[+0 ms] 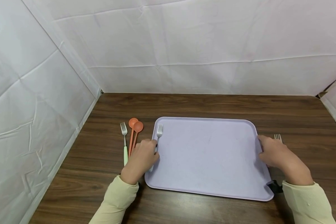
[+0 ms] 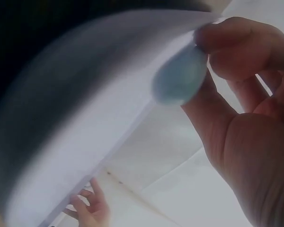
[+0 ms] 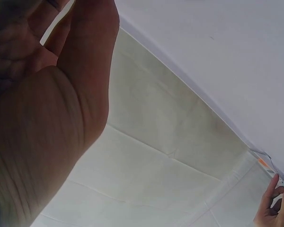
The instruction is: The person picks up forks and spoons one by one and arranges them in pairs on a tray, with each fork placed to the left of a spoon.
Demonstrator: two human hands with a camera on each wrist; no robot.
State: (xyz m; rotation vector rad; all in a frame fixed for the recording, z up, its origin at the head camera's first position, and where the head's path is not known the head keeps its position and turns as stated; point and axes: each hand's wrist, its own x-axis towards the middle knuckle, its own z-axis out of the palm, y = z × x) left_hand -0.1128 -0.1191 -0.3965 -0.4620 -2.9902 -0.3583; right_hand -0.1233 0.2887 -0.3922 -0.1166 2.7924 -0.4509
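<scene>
A pale lilac tray (image 1: 207,155) lies on the wooden table. At its left edge my left hand (image 1: 144,157) pinches a fork (image 1: 160,130) between thumb and fingers; the tines point away over the tray. In the left wrist view the rounded pale blue end of the fork's handle (image 2: 180,78) shows beside the thumb. My right hand (image 1: 275,154) grips the tray's right rim. Just beyond that hand, another fork (image 1: 278,137) shows only its tines; the hand hides the rest.
Left of the tray lie a fork with a light green handle (image 1: 124,140) and two orange spoons (image 1: 138,127), their lower ends partly behind my left hand. White sheeting (image 1: 184,46) walls the table's back and sides. A black piece (image 1: 275,186) sits by my right wrist.
</scene>
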